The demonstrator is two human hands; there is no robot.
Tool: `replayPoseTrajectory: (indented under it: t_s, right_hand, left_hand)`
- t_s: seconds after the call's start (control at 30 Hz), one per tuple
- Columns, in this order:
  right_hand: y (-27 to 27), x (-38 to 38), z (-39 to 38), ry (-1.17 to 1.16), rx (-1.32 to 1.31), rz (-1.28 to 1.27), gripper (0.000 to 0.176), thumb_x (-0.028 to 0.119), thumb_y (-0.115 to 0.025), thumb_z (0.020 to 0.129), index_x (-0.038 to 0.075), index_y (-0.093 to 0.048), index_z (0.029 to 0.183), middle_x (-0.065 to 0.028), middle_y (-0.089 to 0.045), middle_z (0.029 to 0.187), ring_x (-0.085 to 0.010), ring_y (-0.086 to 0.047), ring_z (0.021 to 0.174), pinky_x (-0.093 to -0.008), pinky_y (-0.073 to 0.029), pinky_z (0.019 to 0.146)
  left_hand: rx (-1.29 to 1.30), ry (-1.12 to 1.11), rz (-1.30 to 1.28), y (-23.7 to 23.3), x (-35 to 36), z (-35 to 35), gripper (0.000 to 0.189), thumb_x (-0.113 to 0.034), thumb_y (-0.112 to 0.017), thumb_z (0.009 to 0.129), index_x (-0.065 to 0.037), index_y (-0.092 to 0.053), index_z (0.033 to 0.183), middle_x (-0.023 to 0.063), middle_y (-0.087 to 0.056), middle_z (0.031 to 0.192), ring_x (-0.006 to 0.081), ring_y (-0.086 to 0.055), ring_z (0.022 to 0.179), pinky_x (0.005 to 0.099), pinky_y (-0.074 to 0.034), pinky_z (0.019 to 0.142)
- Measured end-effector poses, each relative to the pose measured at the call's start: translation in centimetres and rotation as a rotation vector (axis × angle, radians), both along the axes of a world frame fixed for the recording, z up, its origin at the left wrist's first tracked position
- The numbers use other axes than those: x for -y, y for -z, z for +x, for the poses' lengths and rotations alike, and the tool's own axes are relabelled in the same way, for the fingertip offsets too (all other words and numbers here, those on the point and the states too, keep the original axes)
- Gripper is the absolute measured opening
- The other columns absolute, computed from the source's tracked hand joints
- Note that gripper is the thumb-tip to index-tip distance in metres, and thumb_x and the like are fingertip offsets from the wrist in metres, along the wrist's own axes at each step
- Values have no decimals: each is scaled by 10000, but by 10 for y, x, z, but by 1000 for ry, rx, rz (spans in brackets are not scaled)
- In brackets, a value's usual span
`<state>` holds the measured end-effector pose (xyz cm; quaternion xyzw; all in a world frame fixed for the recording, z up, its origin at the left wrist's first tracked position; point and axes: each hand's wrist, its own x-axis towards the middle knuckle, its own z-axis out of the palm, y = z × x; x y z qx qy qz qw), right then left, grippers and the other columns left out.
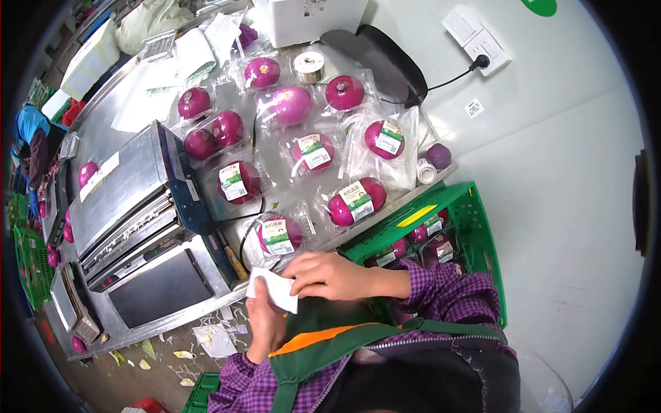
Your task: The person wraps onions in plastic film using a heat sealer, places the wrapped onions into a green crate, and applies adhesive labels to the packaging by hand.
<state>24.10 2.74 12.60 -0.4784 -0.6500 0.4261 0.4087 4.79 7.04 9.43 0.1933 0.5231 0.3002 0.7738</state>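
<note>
In front of my body, my left hand [264,318] grips a small white piece of paper [277,290], its thumb lying over the paper's left side. My right hand [329,275] pinches the same paper at its upper right edge with bent fingers. Whatever is on the paper's far side is hidden. Just beyond the hands lies a plastic-wrapped red onion [280,235] with a green and white label. Another labelled pack [357,201] sits to its upper right, and one more labelled onion [239,182] to its upper left.
Several wrapped onions without visible labels, such as one pack [292,104], lie farther back on the metal table [275,189]. A label roll [309,67] stands behind them. At left is a wrapping machine [131,199]; at right, a green crate [482,248] holds labelled packs.
</note>
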Motion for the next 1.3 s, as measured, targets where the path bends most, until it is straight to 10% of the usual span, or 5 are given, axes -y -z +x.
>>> replayPoseTrajectory:
  t_s: [0.13, 0.33, 0.6, 0.97, 1.3]
  right_hand:
    - [-15, -38, 80, 386, -376, -299, 115, 55, -599, 869, 53, -610, 984, -32, -628, 1037, -120, -583, 976, -277, -472, 863]
    - [29, -156, 261, 907, 461, -68, 257, 153, -682, 792, 42, -596, 1007, -120, -618, 751, -221, -611, 667, -318, -479, 654]
    - [74, -200, 315, 797, 1159, 180, 402, 195, -692, 768, 40, -568, 1118, -144, -594, 1054, -328, -567, 992, -415, -441, 863]
    - [118, -211, 292, 722, 1345, 275, 406, 281, -543, 879, 19, -530, 1189, -151, -562, 1180, -315, -496, 1136, -411, -359, 979]
    - [14, -73, 13, -495, -16, -322, 397, 181, -668, 793, 54, -573, 1157, -156, -639, 965, -317, -612, 859, -406, -460, 779]
  left_hand:
    - [-155, -218, 70, 38, -35, -34, 284, -304, -499, 960, -35, -540, 1042, 55, -611, 921, 154, -612, 828, 317, -511, 732]
    - [10, 150, 151, 18, -54, -40, 208, -244, -483, 964, -49, -542, 1003, 70, -627, 927, 165, -620, 846, 311, -502, 748]
    - [258, 436, -610, -14, -55, -40, 405, -344, -531, 933, 17, -556, 1116, 153, -642, 1008, 237, -634, 894, 344, -502, 813]
    - [93, 849, -144, 5, -41, -48, 388, -344, -520, 944, 11, -589, 1083, 100, -638, 972, 185, -613, 884, 311, -484, 802]
    - [-54, 85, -85, 10, -33, -6, 392, -318, -411, 994, 27, -588, 1052, 75, -627, 847, 134, -597, 712, 273, -486, 638]
